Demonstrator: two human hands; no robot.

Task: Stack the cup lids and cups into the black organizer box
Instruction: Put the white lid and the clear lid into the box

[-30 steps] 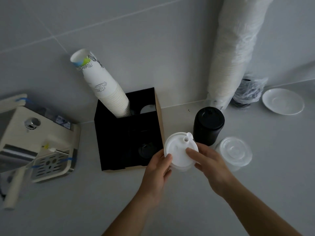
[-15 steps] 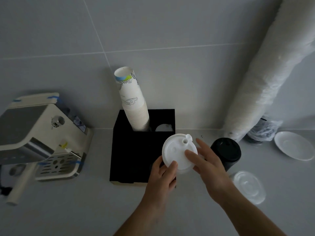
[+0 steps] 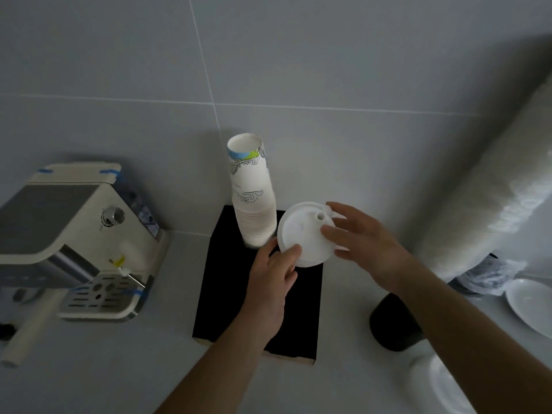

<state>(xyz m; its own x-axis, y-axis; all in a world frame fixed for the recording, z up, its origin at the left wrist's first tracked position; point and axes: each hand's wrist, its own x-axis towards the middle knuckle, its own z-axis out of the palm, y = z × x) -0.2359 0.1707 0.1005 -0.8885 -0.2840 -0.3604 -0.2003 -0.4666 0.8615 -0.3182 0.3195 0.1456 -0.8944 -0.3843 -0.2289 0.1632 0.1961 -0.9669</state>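
Observation:
A stack of white cup lids (image 3: 303, 233) hangs above the back right part of the black organizer box (image 3: 227, 282). My left hand (image 3: 273, 282) grips the stack's near left edge, thumb on top. My right hand (image 3: 363, 243) holds its right side, fingers on the top lid and round the rim. A tall stack of printed paper cups (image 3: 254, 198) stands in the box's back left slot, right beside the lids. The box's compartments are too dark to make out.
A cream espresso machine (image 3: 74, 234) stands left of the box. A black lidded cup (image 3: 391, 324) and clear lids (image 3: 439, 383) sit to the right, partly behind my right arm. A long wrapped sleeve of white cups (image 3: 490, 204) leans on the wall; a white saucer (image 3: 534, 306) lies at far right.
Both hands have carried the lid stack from the counter in front of the black cup up and over the box's back right part. The camera has tilted and moved closer.

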